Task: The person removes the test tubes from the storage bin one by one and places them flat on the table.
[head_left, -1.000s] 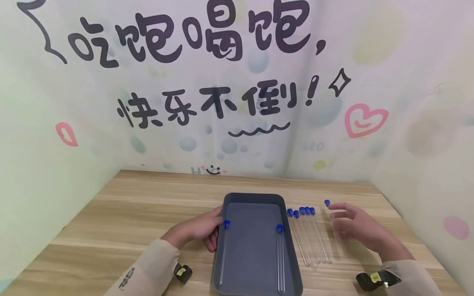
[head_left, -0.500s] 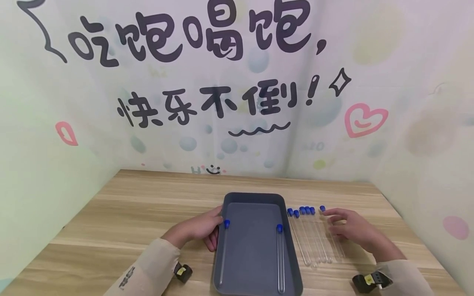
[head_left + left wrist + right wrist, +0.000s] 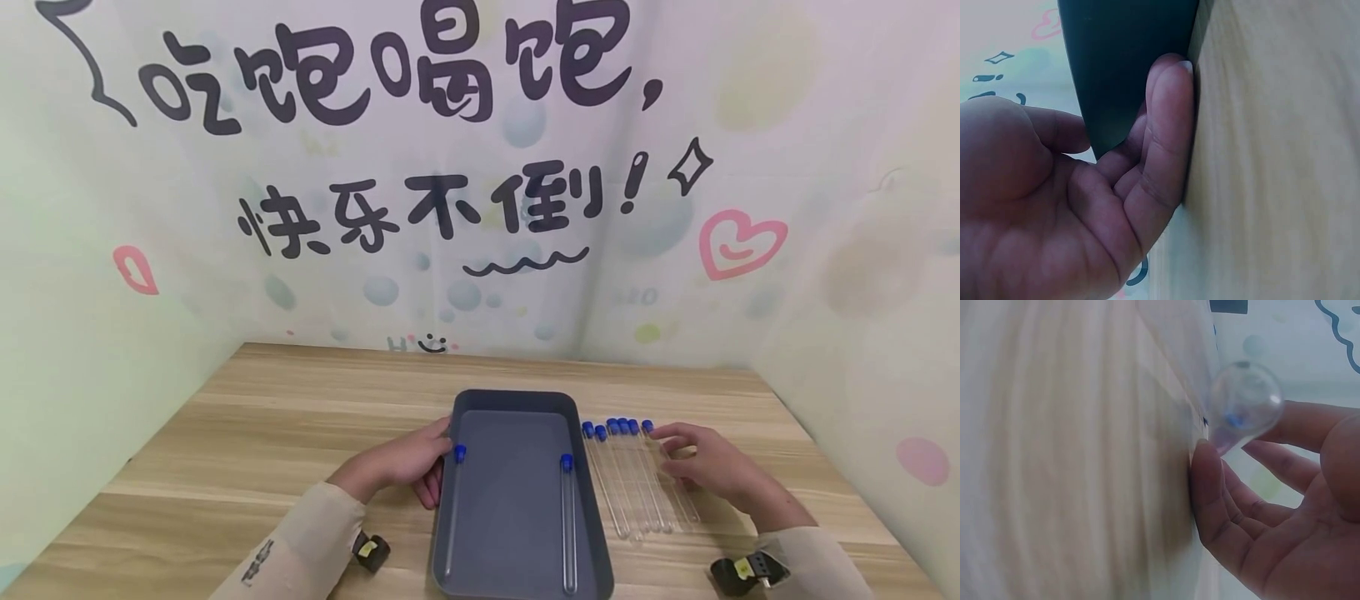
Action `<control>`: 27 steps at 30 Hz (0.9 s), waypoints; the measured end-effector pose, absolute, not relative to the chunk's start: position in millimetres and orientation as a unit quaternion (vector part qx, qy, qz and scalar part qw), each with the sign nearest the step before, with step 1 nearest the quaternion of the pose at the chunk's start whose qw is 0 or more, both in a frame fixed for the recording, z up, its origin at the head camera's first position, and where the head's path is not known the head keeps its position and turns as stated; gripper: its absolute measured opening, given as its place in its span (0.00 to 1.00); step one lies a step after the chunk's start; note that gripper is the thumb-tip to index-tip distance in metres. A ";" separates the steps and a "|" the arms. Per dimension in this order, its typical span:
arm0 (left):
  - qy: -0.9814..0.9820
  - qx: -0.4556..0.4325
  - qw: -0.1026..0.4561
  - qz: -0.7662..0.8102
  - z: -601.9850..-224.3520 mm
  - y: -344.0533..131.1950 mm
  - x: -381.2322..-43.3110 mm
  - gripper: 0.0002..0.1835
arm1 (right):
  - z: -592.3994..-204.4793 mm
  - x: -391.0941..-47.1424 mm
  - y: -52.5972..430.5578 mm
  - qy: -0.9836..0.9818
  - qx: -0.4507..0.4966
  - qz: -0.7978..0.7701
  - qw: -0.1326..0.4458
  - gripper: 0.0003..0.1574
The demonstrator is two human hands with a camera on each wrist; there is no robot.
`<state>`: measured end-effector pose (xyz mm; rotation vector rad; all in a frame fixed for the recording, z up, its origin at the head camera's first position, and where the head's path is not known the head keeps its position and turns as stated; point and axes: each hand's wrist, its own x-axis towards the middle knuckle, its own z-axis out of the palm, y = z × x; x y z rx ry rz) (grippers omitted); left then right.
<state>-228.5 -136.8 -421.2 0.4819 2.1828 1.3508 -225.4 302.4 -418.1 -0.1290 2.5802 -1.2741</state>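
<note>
A dark grey tray (image 3: 517,402) stands on the table. My left hand (image 3: 408,462) holds its left side, thumb at the rim and fingers along the outer wall (image 3: 1129,69). Two clear test tubes with blue caps lie inside, a left tube (image 3: 453,508) and a right tube (image 3: 568,525). Several more capped tubes (image 3: 633,483) lie side by side right of the tray. My right hand (image 3: 705,462) pinches the rightmost tube (image 3: 686,500) close to its blue cap, fingertips at the table. Its rounded end (image 3: 1246,403) faces the right wrist camera.
The wood-grain table (image 3: 300,417) backs onto a printed wall sheet (image 3: 480,300) with black lettering. Pale side walls rise at left and right. Black wrist devices sit at the left cuff (image 3: 371,552) and right cuff (image 3: 742,575).
My right hand has moved left with the rightmost tube, whose cap swings left and toward me, beside the other caps. My left hand and the tray stay put.
</note>
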 end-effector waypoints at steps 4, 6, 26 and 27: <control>0.808 0.181 0.261 0.497 -421.4 -137.0 -228.8 0.29 | -419.0 -225.6 302.4 0.886 -0.048 -0.443 0.126 0.33; 0.808 0.182 0.261 0.497 -421.2 -136.9 -228.7 0.29 | -419.5 -225.7 302.7 0.886 -0.048 -0.444 0.125 0.34; 0.807 0.184 0.261 0.497 -418.9 -137.3 -226.8 0.29 | -417.6 -226.0 299.7 0.896 -0.046 -0.438 0.057 0.31; 0.807 0.184 0.261 0.496 -419.1 -137.3 -226.9 0.29 | -417.0 -226.0 299.1 0.897 -0.049 -0.436 0.051 0.31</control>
